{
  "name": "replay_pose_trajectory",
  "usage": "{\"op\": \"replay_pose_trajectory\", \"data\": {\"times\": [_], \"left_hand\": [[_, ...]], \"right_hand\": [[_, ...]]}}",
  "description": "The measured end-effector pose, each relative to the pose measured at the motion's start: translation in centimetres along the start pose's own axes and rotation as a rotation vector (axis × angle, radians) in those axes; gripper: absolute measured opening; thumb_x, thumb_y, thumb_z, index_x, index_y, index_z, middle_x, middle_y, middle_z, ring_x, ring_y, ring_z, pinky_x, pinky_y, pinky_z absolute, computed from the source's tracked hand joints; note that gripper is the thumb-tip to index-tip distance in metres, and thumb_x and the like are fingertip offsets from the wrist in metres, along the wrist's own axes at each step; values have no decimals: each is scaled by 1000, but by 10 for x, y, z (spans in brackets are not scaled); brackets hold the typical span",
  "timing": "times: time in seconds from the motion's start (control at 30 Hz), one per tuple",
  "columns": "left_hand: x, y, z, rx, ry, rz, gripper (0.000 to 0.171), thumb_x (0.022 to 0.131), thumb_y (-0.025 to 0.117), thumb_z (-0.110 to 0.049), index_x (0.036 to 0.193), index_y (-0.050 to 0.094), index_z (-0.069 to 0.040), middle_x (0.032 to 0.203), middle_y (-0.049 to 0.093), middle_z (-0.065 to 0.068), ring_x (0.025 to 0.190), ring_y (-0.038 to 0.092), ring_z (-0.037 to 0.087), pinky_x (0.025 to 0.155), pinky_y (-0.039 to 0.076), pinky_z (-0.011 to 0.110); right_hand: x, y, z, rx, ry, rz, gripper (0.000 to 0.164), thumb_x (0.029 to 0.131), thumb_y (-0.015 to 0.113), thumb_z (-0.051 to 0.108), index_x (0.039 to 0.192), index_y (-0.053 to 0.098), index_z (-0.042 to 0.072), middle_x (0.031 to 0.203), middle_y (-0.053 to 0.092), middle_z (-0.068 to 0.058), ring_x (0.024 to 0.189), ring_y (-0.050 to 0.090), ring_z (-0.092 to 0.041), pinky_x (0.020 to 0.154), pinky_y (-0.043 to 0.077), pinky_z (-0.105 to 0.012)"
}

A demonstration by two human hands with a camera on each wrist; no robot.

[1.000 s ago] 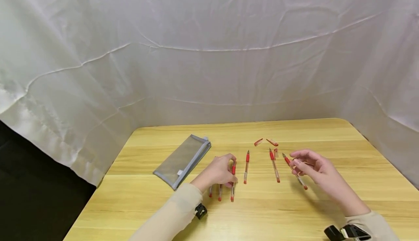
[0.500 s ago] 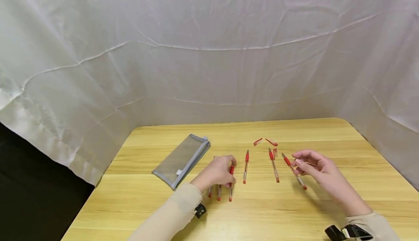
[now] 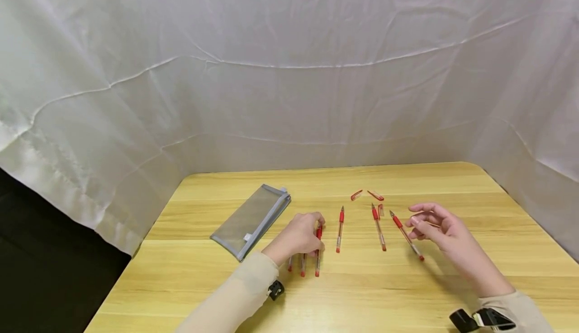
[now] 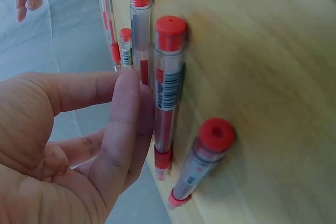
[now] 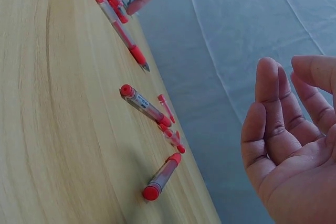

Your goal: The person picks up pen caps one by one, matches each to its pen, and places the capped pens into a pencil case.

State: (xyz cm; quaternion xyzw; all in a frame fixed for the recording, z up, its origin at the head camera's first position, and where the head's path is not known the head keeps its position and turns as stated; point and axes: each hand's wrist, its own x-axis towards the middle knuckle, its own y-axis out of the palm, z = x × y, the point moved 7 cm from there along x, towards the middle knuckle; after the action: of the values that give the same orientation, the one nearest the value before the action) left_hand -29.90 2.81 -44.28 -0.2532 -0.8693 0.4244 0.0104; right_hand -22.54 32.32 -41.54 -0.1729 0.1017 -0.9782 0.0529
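My left hand (image 3: 300,235) pinches a capped red gel pen (image 3: 317,267) lying at the right of a small row, its fingertips along the barrel. Two more capped pens lie to its left; the left wrist view shows the middle pen (image 4: 170,77) and the outer pen (image 4: 202,156), partly hidden by the hand in the head view. My right hand (image 3: 445,235) hovers with loosely curled fingers, holding nothing, beside a slanted uncapped pen (image 3: 409,240). Two other uncapped pens, the left one (image 3: 340,230) and the middle one (image 3: 380,232), lie between the hands, tips pointing away.
Two red caps, a left cap (image 3: 357,195) and a right cap (image 3: 375,196), lie beyond the pens. Another cap (image 3: 381,210) sits beside the middle uncapped pen. A grey mesh zip pouch (image 3: 251,217) lies left on the wooden table (image 3: 407,303). A pale curtain (image 3: 289,107) stands behind.
The pen in my left hand has slid slightly left, closer to the other capped pens. My right hand has drawn a little to the right, away from the slanted pen.
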Motion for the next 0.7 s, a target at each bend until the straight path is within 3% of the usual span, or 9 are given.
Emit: {"op": "replay_pose_trajectory", "data": {"times": [0.27,0.43,0.7], "left_hand": [[2,-4,-5,41,42,-27,54,91,83,-6,142,63,-6,64,67,5,52,71,19,62,57,24],[6,-4,-11,39,80,-28,54,94,81,-7,144,61,-7,70,63,0,53,69,19,60,54,23],[18,1,-24,17,84,-28,59,95,80,-8,150,59,-11,73,72,1,60,72,20,66,58,31]], "right_hand": [[0,0,-2,7,-22,-1,34,109,53,-5,131,64,18,110,75,5,87,76,-12,79,63,-20],[0,1,-2,-43,10,-6,30,110,55,-1,130,64,18,109,75,5,88,76,-12,80,63,-21],[-1,0,-2,-117,36,-15,24,110,56,3,129,63,17,108,75,4,87,76,-11,79,63,-21]]}}
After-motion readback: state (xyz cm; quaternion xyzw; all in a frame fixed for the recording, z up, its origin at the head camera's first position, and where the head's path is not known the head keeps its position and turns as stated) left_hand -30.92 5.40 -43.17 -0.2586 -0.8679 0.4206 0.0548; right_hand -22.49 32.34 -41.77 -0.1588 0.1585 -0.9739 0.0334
